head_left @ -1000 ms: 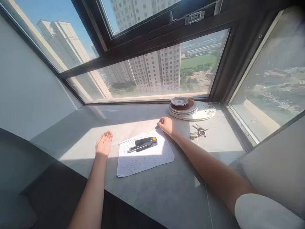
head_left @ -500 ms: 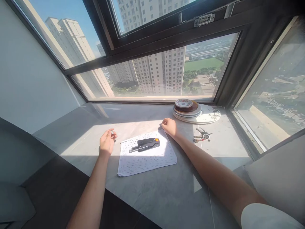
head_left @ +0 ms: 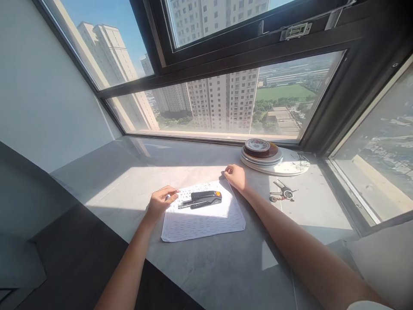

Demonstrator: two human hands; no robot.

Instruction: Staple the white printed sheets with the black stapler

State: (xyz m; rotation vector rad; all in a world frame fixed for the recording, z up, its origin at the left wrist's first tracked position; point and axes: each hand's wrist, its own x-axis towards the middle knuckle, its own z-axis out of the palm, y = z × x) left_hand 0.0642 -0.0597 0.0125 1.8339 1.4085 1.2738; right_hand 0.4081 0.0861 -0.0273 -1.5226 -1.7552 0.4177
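White sheets of paper (head_left: 203, 224) with printed lines lie on the grey stone sill. On top of them rests a black stapler (head_left: 206, 198) with an orange part at its right end. My left hand (head_left: 161, 201) is at the upper left edge of the paper, thumb and fingers brought together at the tips; whatever they hold is too small to name. Beside the upper right corner of the paper, my right hand (head_left: 235, 177) rests with its fingers curled; its fingertips are partly hidden and I cannot make out anything in them.
Stacked plates and round boards (head_left: 274, 161) sit at the back right by the window. A small metal object with wheels (head_left: 284, 192) lies in front of them. The dark window frame (head_left: 213, 64) rises behind the sill (head_left: 226, 262).
My left hand has moved right, from beside the paper to its upper left edge. My right hand stays by the upper right corner. The view has shifted slightly.
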